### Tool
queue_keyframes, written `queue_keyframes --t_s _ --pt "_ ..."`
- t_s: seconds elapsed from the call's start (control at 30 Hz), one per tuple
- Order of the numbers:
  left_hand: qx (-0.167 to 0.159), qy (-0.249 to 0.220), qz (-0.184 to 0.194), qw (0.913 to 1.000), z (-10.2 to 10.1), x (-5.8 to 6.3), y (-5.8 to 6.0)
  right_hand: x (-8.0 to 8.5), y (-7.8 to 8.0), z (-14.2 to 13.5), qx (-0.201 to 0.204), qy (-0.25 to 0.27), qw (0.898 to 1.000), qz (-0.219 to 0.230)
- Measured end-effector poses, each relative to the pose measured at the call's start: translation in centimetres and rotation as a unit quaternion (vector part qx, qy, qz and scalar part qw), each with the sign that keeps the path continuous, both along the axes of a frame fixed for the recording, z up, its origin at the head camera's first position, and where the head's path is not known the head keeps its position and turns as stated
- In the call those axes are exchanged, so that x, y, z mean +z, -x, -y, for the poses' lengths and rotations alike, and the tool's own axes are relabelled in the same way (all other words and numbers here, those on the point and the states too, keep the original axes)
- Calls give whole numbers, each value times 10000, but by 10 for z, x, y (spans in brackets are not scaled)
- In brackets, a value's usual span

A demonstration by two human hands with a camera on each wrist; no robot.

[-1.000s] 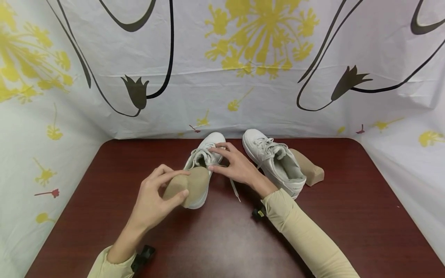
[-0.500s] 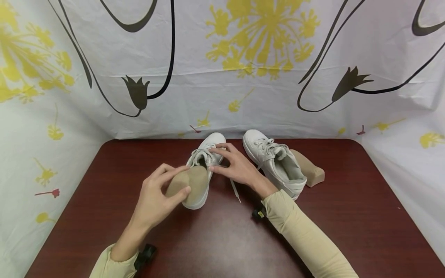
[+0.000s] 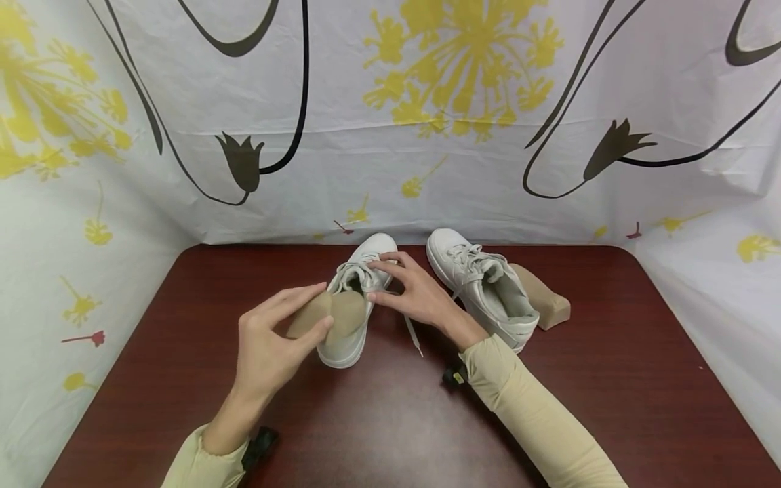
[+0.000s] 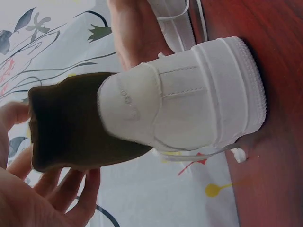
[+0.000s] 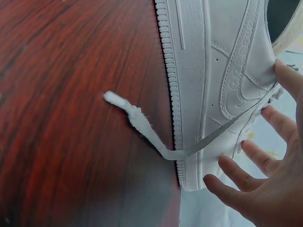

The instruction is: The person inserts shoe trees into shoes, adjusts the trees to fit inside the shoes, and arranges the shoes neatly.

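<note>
A white lace-up sneaker point(image 3: 342, 350) stands on the table with its toe toward the back. My left hand point(image 3: 268, 342) grips a beige moulded shoe insert point(image 3: 346, 313) between thumb and fingers, holding it over the shoe's opening. In the left wrist view the hollow, dark side of the insert point(image 4: 71, 123) rises behind the heel point(image 4: 132, 104), whose upper edge hides its lower end. My right hand point(image 3: 416, 288) lies at the same sneaker's right side. Its fingers point(image 5: 255, 158) are spread, the thumb by the collar and other fingertips along the laces. A loose lace point(image 5: 147, 132) trails onto the wood.
To the right stands a second white sneaker point(image 3: 509, 325), its opening facing me. Behind its right side lies another beige insert point(image 3: 552, 308). The dark red table point(image 3: 390, 420) ends at a white patterned cloth point(image 3: 342, 169) behind and at both sides.
My left hand has tilted and shifted slightly, turning the insert over the opening, so more of the sneaker's heel shows. My right hand has stayed in place.
</note>
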State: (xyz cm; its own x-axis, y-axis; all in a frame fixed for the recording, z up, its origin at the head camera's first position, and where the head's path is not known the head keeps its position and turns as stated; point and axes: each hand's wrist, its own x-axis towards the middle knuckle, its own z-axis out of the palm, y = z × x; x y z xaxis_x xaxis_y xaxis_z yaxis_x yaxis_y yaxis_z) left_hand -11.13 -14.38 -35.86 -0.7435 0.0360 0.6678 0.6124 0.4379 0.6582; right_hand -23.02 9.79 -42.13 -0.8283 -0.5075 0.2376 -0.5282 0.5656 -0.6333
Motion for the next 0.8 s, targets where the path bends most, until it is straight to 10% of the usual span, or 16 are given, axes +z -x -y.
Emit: queue_keyframes --t_s 0.8 --pt "-123 1099 440 9929 7 -17 10 -4 2 1 50 101 9999 -9"
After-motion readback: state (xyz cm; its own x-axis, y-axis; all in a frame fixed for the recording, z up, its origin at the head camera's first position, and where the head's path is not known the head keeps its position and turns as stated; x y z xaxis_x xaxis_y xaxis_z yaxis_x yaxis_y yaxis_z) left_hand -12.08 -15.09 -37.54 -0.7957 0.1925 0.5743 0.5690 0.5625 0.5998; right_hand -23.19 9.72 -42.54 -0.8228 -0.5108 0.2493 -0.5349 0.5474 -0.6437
